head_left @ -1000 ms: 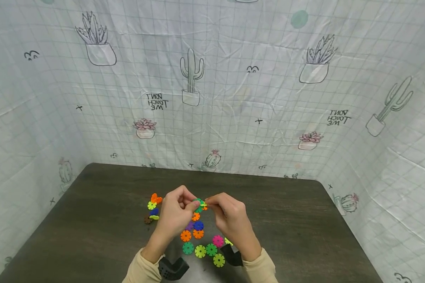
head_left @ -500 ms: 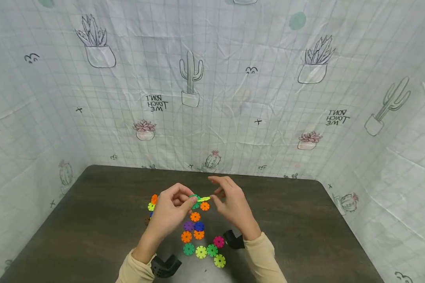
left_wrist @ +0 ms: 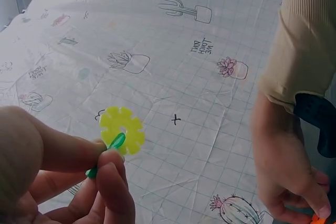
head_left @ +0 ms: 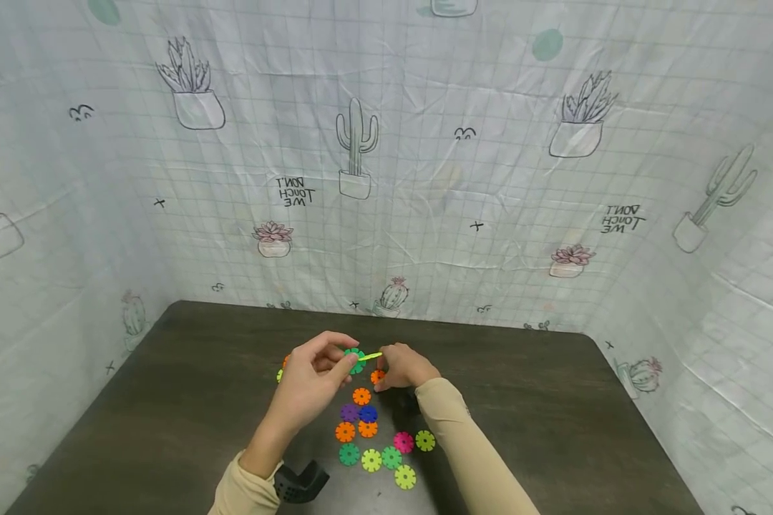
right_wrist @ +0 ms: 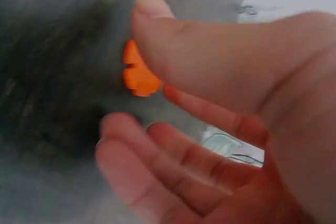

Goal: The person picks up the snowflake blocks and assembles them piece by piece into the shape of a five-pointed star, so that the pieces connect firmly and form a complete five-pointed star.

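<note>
My left hand point(head_left: 310, 375) pinches a green notched plastic disc point(head_left: 357, 365) between thumb and forefinger, raised over the table. A yellow notched disc point(left_wrist: 134, 127) is slotted crosswise into the green one; the head view shows it edge-on. Over the table to its right, my right hand point(head_left: 407, 366) reaches down at an orange notched disc point(head_left: 376, 376). In the right wrist view its thumb and fingers stand apart, and the thumb overlaps the orange disc point(right_wrist: 137, 77) lying on the tabletop.
Loose discs lie below the hands: orange point(head_left: 361, 396), purple point(head_left: 349, 413), blue point(head_left: 368, 414), pink point(head_left: 404, 442), green and yellow. More pieces point(head_left: 280, 373) are partly hidden behind the left hand. A patterned cloth point(head_left: 425, 214) surrounds the dark table point(head_left: 522, 400).
My right hand has let go of the yellow disc and moved down to the orange disc on the table. The left hand still holds the joined green and yellow discs.
</note>
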The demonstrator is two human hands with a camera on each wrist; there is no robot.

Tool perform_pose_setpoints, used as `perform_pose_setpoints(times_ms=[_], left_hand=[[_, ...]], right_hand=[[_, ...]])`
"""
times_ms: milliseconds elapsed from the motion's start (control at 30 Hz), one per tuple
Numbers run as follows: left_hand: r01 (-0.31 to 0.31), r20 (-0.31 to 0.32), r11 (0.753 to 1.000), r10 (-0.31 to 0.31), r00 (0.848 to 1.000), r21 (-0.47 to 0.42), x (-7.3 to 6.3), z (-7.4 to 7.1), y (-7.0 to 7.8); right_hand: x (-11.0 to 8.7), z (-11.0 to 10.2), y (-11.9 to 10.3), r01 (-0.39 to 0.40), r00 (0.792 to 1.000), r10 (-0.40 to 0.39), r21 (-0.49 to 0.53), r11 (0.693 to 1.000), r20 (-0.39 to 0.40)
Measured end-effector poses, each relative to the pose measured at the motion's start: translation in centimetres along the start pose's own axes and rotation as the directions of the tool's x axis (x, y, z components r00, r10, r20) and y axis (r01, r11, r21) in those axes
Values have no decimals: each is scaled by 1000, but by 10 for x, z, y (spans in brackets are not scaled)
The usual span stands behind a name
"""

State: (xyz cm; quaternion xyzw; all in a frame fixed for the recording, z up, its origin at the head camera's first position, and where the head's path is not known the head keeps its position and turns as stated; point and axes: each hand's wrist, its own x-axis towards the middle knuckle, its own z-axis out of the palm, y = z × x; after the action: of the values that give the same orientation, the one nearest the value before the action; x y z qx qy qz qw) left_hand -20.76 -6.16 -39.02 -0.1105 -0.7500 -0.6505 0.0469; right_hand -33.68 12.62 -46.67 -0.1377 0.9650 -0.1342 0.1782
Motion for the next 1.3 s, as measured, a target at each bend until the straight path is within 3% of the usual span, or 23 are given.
perform_pose_setpoints(times_ms=[367,467,533,600,667,800,900,1033,1100,1200,1300], left_hand=[[5,19,1000,-6,1000,18,2,1,-1],[-9,-7,1000,9,1000,7,3,-1,-1],[-22,-33,1000,22,999,1,3,-2,-1],[-37,-53,999,37,998,-5,4,-2,-1],[-47,-58,999,47,997,-9,6,-2,-2],[-39,-43,999,38,998,-22,8,2,-3],[-34,-37,999,32,999,-38,7,3,-2],[-27,-25,997,25,999,-72,6,4,-1],[-16,-7,997,15,1000,-82,6,4,-1],[-5,21,997,6,1000,-74,6,6,-1],[-14,34,998,16,999,-61,6,9,-1]], right_hand=[[7,7,8,24,1000,-24,89,996,-1],[1,7,11,98,994,-89,180,979,-56],[-8,5,11,190,978,-161,260,947,-130],[-20,1,9,304,943,-231,340,890,-239],[-35,-5,5,415,891,-270,411,812,-365],[-69,-13,-2,599,765,-280,482,639,-580],[-89,-13,-5,699,672,-289,455,552,-682],[-103,-8,-8,781,560,-324,355,514,-762],[-107,-6,-9,802,514,-337,302,515,-789],[-110,-5,-11,818,464,-356,239,523,-811],[-113,-7,-13,809,450,-375,193,556,-810]])
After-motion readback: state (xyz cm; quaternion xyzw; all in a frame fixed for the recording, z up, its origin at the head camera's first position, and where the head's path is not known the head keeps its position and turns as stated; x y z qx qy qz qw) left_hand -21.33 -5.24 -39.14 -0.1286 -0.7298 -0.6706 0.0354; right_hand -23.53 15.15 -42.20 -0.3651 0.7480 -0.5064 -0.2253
